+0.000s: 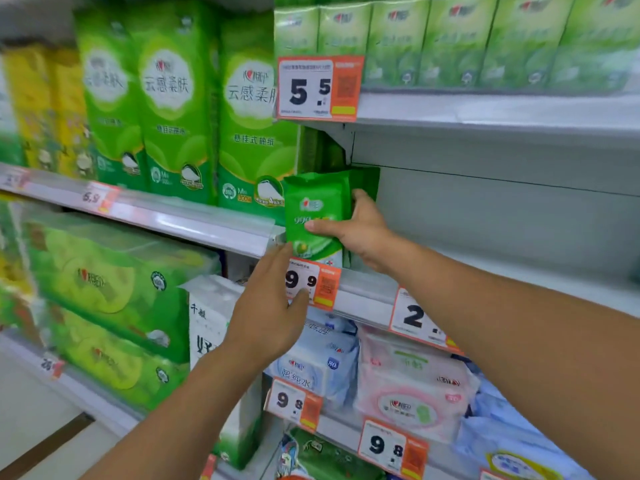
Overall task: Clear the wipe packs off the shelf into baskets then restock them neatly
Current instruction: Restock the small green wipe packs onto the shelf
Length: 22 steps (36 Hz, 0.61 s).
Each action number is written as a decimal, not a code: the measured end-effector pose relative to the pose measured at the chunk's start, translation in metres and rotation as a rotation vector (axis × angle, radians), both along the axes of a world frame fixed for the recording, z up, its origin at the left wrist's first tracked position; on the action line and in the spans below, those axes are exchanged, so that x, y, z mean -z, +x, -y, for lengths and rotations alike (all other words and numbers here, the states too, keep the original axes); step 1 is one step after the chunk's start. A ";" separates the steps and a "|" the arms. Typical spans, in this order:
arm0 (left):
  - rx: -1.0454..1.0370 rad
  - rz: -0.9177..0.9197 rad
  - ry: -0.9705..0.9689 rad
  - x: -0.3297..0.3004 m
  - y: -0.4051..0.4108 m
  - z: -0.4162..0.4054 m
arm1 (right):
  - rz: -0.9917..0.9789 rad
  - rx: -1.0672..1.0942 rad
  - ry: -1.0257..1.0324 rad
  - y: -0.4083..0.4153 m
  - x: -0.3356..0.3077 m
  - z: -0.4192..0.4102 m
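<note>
Restocking is what I am judging this to be: I am standing a green wipe pack (313, 216) upright at the left end of the middle shelf (502, 271), which is otherwise bare to the right. My right hand (360, 230) is gripping it, thumb across the front and fingers (360, 195) curled behind, so the label is facing out. My left hand (273, 306) is holding nothing, its straight fingers touching the pack's bottom corner just above the 9.9 tag (311, 282), probably steadying it flush against the tall tissue packs (252, 133) beside it.
</note>
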<state>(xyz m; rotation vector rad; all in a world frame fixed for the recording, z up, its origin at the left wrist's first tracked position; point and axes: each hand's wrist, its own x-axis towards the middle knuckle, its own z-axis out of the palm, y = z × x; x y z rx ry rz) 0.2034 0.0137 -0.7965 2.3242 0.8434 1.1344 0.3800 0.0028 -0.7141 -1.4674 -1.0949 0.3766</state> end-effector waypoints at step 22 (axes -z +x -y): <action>0.007 -0.275 0.182 0.001 0.003 -0.012 | -0.173 -0.065 -0.280 -0.030 -0.009 -0.019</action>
